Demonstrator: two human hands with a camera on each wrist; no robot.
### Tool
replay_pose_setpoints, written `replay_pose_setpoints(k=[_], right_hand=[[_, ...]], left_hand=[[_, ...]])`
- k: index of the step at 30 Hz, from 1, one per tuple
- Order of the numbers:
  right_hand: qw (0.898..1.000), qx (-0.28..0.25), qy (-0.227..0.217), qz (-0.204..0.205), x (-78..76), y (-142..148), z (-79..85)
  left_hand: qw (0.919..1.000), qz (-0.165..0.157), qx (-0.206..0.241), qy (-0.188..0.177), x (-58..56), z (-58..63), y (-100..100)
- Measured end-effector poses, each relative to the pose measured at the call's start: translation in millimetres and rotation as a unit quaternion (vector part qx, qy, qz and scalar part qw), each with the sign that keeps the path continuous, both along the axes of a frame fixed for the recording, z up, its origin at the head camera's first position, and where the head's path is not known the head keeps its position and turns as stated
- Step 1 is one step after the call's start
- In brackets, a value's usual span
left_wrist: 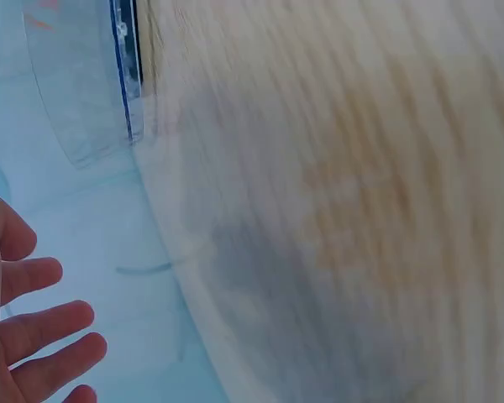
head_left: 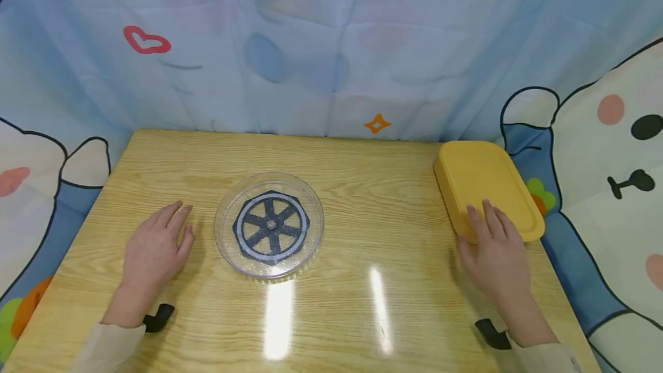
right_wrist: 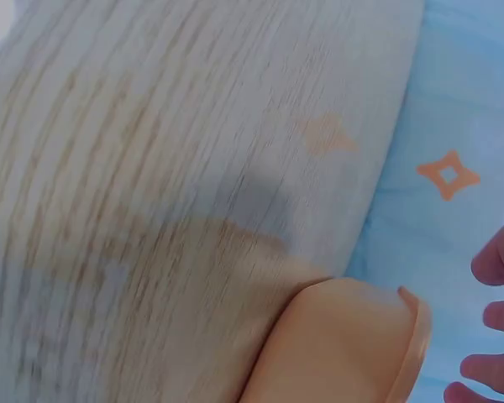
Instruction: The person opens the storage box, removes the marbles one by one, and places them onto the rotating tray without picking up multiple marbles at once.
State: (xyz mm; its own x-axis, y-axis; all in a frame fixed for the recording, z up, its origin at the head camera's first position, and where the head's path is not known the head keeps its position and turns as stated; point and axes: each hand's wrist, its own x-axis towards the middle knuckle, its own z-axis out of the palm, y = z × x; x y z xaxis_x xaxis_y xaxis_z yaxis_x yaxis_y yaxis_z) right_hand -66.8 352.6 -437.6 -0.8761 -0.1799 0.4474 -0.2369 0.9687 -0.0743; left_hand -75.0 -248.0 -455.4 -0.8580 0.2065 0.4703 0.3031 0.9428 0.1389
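Observation:
My left hand (head_left: 157,243) is held over the left side of the table, fingers relaxed and holding nothing. To its right stands a round clear plastic dish (head_left: 224,252) with a dark hexagonal, six-spoked wheel-like piece (head_left: 271,224) lying in it. The left wrist view catches the dish's clear wall (left_wrist: 80,92) near the loosely spread fingers. On the right, my right hand (head_left: 497,258) overlaps the near end of a yellow lidded box (head_left: 476,174), its fingers extended. The right wrist view shows those fingers (right_wrist: 494,374) apart from the box's rim.
The wooden table (head_left: 373,200) has two bright light reflections near its front. Behind it hangs a light blue curtain (head_left: 321,45) with cartoon prints, reaching down along both sides. Dark straps (head_left: 492,335) show at both wrists.

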Motion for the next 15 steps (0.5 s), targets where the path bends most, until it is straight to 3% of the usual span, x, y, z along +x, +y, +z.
replay_pose_setpoints(k=[4, 8, 11, 15], right_hand=[[1.000, -0.023, 0.006, -0.006, -0.6, 4, -1.4], [0.999, -0.040, -0.009, -0.018, -5.3, 11, -3.9], [0.998, -0.049, -0.015, -0.023, -11.0, 18, -6.4], [0.997, -0.054, -0.043, -0.018, -17.5, 25, -10.1]], left_hand=[[0.9979, 0.025, 0.056, -0.021, 4.7, -4.6, 5], [0.9860, 0.054, 0.136, -0.080, 9.1, -9.1, 11], [0.9681, 0.058, 0.211, -0.122, 9.1, -14.4, 15], [0.9285, 0.049, 0.326, -0.171, 6.3, -23.8, 22]])
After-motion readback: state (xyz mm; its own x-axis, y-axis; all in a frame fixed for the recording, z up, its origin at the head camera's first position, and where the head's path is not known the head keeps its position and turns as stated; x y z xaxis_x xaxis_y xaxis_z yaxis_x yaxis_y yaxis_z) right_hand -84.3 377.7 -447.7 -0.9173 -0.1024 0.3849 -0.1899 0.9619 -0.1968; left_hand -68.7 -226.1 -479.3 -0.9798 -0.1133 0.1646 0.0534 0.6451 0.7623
